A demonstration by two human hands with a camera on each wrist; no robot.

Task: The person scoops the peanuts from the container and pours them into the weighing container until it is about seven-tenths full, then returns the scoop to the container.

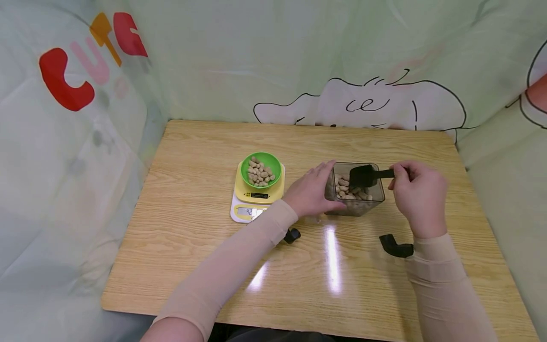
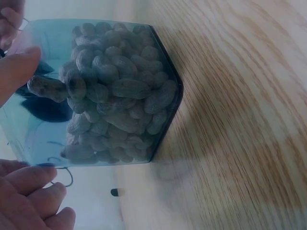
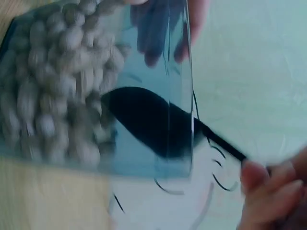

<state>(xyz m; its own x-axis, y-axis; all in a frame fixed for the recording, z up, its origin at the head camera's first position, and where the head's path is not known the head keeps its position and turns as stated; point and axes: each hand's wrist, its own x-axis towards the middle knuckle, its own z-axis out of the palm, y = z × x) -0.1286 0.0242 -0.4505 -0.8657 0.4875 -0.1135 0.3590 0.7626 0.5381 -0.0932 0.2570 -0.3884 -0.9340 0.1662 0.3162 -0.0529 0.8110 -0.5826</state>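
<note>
A clear grey-tinted plastic container [image 1: 354, 208] of unshelled peanuts [image 2: 120, 91] stands on the table. My left hand [image 1: 311, 191] grips it from the left, with the thumb [image 2: 19, 72] at one wall and the fingers [image 2: 33, 191] at another. Between thumb and fingers, my right hand [image 1: 422, 197] pinches the handle of a black scoop [image 1: 362, 176]. The scoop's blade [image 3: 148, 120] reaches down inside the container, its tip at the top of the peanuts. In the left wrist view, a few peanuts lie in front of the dark blade.
Left of the container, a yellow and white kitchen scale [image 1: 240, 195] carries a green bowl [image 1: 275, 165] with peanuts. Its display starts with 42, and my left forearm covers part of it. Black curved pieces [image 1: 395, 247] show beside both wrists. Printed curtains stand behind the table [image 1: 192, 190].
</note>
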